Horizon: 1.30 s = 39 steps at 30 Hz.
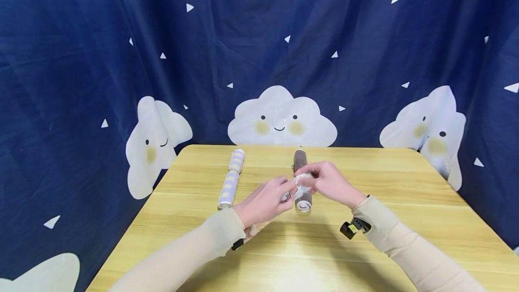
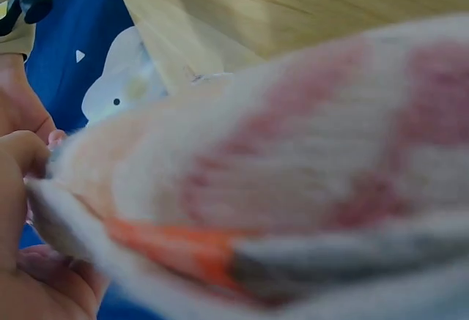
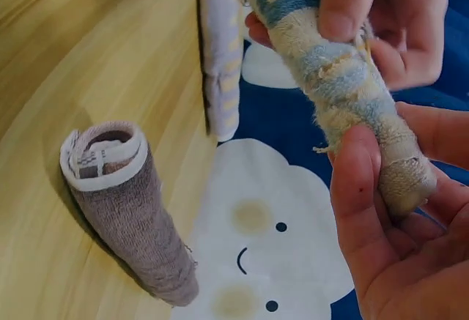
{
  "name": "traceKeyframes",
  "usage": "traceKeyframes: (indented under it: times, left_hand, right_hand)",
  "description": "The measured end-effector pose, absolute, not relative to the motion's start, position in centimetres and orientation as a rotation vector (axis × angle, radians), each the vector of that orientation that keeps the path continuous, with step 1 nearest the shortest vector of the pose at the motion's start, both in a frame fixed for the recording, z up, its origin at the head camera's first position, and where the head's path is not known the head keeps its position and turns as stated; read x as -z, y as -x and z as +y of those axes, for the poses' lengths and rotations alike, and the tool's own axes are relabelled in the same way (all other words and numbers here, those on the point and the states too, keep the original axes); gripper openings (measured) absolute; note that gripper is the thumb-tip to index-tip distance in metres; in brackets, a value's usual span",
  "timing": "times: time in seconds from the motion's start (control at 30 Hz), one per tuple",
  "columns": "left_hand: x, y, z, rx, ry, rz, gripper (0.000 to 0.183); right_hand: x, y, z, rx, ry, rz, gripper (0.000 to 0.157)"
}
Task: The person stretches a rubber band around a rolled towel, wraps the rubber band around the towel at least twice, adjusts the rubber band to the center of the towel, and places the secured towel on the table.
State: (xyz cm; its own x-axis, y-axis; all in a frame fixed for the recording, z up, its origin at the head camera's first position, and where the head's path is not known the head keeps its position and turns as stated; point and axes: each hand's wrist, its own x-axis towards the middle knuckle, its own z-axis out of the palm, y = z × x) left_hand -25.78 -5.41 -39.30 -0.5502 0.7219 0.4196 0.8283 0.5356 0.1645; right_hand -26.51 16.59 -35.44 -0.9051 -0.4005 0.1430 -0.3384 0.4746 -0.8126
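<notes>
Both hands hold a rolled terry towel (image 3: 341,78) up above the table, one hand near each other along its length. It is cream with blue patches in the right wrist view. Close to the left wrist camera, its blurred side (image 2: 293,144) shows white with pink-red marks and an orange and grey edge. My left hand (image 1: 269,197) grips the roll with the thumb across it. My right hand (image 1: 328,181) pinches the far end between thumb and fingers. Beneath the hands, a grey-brown rolled towel (image 1: 303,204) lies on the table, partly hidden in the head view.
Left of the hands lies a lavender and yellow rolled towel (image 1: 229,186), narrowed at its middle. The wooden table (image 1: 385,238) meets a dark blue curtain (image 1: 259,35) with clouds and triangles at its back and sides.
</notes>
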Motion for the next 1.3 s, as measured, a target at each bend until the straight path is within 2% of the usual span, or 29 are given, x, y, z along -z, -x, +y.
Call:
traceKeyframes:
  times: [0.1, 0.3, 0.57, 0.7, 0.83, 1.0, 1.17, 1.3]
  left_hand:
    - [39.7, 25.6, -5.7, 0.483, 1.317, -2.415, 0.005]
    - [39.7, 25.4, -6.3, 0.567, 1.380, -2.364, 0.009]
    - [39.5, 25.9, -6.9, 0.941, 1.293, -2.506, 0.008]
    - [39.3, 25.8, -7.0, 1.114, 1.224, -2.556, 0.021]
    - [39.4, 25.8, -7.0, 1.270, 1.168, -2.552, 0.034]
    - [39.4, 26.0, -6.7, 1.531, 1.125, -2.547, 0.033]
    - [39.1, 25.9, -6.3, 1.675, 1.126, -2.531, 0.030]
    - [38.7, 25.2, -6.1, 1.395, 1.159, -2.567, 0.030]
  right_hand:
    - [35.3, 26.5, 16.8, 1.462, 0.640, 2.599, 0.020]
    - [35.1, 26.6, 17.1, 1.490, 0.599, 2.570, 0.021]
    - [35.3, 27.2, 16.8, 1.517, 0.538, 2.602, 0.016]
    - [35.2, 27.1, 16.9, 1.393, 0.713, 2.722, 0.015]
    - [35.4, 27.1, 17.5, 1.320, 1.007, 2.777, 0.021]
    - [35.5, 27.1, 18.6, 1.367, 1.229, 2.651, 0.030]
    - [35.1, 27.2, 19.2, 1.338, 1.288, 2.603, 0.035]
    - [35.0, 27.2, 19.3, 1.324, 1.222, 2.638, 0.029]
